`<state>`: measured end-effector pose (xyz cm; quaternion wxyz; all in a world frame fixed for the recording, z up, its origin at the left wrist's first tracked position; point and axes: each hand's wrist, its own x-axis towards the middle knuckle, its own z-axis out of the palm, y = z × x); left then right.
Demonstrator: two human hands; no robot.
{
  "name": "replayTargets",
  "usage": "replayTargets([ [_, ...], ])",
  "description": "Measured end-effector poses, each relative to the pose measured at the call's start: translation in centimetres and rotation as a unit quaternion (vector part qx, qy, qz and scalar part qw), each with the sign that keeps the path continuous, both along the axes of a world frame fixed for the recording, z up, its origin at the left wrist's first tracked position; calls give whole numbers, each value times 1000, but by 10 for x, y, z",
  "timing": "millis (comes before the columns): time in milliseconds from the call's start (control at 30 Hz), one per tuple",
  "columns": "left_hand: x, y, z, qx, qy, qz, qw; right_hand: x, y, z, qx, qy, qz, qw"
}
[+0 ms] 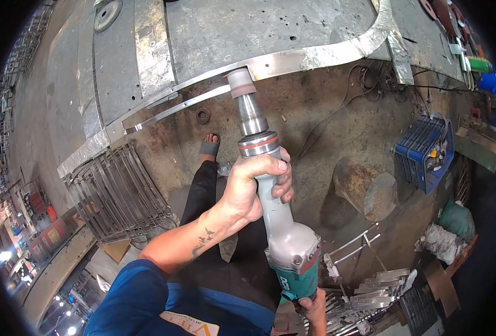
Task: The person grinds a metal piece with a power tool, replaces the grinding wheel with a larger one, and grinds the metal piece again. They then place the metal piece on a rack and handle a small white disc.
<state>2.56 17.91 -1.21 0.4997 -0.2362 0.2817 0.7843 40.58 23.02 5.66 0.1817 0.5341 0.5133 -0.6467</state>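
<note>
A long straight grinder with a grey neck and a green motor body runs up the middle of the head view. My left hand is closed around its grey neck. My right hand grips the green rear end, partly hidden at the bottom edge. At the far end, the grinder's abrasive drum overlaps the edge of a flat metal strip. Beyond it, a wider curved metal piece, partly wrapped in silvery film, lies along the edge of the steel table.
Stacked metal racks stand at the left. To the right are a rusty cylinder and a blue crate with scraps. Metal parts are piled at the lower right. A cable trails over the floor, and a round ring lies near my foot.
</note>
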Motion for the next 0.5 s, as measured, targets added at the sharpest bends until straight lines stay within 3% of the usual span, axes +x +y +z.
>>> replayTargets([
  [500, 1, 0, -4, 4, -3, 2, 1000, 2, 4, -1, -46, -24, -28, 998],
])
